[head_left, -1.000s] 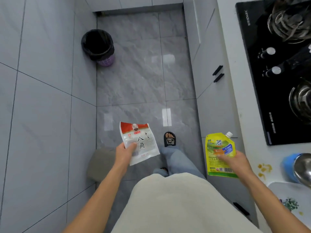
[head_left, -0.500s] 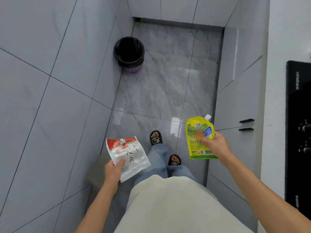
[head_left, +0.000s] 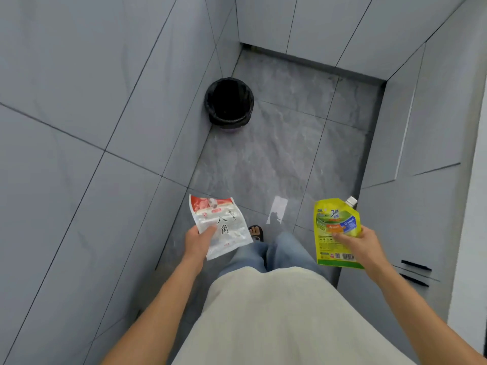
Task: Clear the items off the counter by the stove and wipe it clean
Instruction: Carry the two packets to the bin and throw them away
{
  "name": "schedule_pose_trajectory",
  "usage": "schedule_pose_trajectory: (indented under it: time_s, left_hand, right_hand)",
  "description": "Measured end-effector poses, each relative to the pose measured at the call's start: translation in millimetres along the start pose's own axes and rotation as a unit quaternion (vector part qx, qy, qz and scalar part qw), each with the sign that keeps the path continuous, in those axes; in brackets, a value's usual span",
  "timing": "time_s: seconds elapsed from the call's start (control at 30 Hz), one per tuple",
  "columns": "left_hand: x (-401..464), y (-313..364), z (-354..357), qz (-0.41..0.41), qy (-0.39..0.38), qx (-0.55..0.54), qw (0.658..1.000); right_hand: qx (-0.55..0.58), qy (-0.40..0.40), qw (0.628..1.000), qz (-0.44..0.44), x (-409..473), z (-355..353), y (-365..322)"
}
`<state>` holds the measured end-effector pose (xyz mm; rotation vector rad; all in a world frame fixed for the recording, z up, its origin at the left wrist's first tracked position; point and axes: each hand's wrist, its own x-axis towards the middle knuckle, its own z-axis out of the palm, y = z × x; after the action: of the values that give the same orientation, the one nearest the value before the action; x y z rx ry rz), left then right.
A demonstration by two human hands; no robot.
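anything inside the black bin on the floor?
The trash bin stands by the wall, lined with a black bag. Its interior reads as plain dark; no contents are visible, but the bottom is too dark to tell if it is empty.

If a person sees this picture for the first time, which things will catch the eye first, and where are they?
The bright yellow spouted pouch, held up by the right hand near the grey cabinets, stands out most. Next is the white packet with a red top, gripped by the left hand at centre. Farther ahead, a black-lined bin stands on the floor against the tiled wall.
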<state>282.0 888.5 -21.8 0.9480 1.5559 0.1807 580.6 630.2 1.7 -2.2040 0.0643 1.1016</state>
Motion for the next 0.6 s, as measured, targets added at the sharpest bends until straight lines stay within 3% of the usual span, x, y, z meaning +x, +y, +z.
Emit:
schedule_pose_trajectory:
  time_s: [0.3,0.6]
  left_hand:
    - [82.3,123.5,67.8,0.031,-0.02,-0.006,0.999]
    - [116.9,178.8,86.9,-0.006,0.028,0.001,1.0]
  right_hand:
    - [-0.015,0.018,0.998,0.061,69.1,-33.4,-36.7]
    - [-0.083,-0.022,0.996,0.0,176.9,-20.0,-185.2]
